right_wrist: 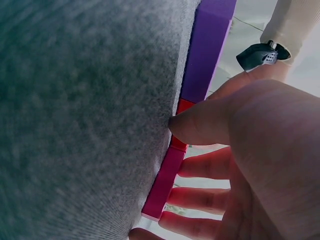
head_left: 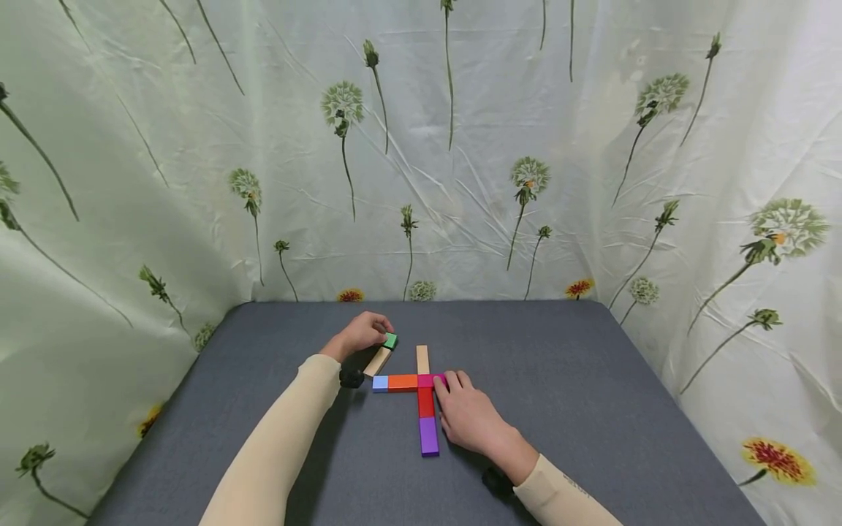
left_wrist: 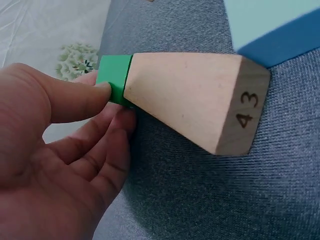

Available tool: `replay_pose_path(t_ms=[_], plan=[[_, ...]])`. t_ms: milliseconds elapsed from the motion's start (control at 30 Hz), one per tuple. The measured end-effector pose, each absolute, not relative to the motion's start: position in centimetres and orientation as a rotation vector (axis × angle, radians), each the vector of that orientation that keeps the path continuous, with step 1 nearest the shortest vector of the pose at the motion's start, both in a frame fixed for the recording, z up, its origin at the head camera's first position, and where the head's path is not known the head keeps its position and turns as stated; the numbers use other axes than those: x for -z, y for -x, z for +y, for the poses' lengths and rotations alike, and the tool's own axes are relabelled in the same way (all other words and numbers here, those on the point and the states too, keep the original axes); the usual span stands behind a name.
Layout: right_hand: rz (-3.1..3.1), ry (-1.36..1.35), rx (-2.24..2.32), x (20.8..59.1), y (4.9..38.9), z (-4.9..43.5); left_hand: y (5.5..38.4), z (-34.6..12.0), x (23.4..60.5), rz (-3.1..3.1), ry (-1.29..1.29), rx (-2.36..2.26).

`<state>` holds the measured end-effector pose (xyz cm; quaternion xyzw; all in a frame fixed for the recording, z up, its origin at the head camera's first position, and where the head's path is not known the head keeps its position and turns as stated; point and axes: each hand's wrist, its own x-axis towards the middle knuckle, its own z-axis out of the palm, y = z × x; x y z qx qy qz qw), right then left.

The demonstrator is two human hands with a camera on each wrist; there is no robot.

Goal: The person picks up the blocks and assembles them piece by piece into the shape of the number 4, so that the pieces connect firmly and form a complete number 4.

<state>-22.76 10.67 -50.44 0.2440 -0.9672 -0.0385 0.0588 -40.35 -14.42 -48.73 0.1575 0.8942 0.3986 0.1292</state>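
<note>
My left hand (head_left: 364, 333) pinches a small green block (left_wrist: 114, 75) between thumb and fingers. The green block meets the far end of a plain wooden block (left_wrist: 182, 90), whose near end is marked 43. This wooden block lies slantwise on the table. My right hand (head_left: 470, 416) rests against a magenta block (head_left: 426, 380), fingers fairly straight and touching its right part. In the right wrist view, its thumb lies by the red block (head_left: 425, 402). A purple block (head_left: 429, 437) extends from the red one toward me, while an orange block (head_left: 403, 383) adjoins the magenta on the left.
A light blue block (head_left: 380, 384) ends the row at left, close to the slanted wooden block. Another plain wooden block (head_left: 422, 359) points away from the magenta one. The dark grey table (head_left: 559, 365) reaches back to a floral curtain (head_left: 460, 183).
</note>
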Motion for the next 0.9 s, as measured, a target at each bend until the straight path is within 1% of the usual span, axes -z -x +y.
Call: replay_pose_path(t_ms=[367, 900], plan=[[-2.917, -0.742, 0.114, 50.39, 22.71, 10.61, 39.98, -14.07, 48.78, 2.662, -0.434, -1.064], [-2.929, -0.749, 0.122, 50.26, 22.70, 10.63, 40.00, -14.16, 49.05, 2.671, -0.461, -1.055]])
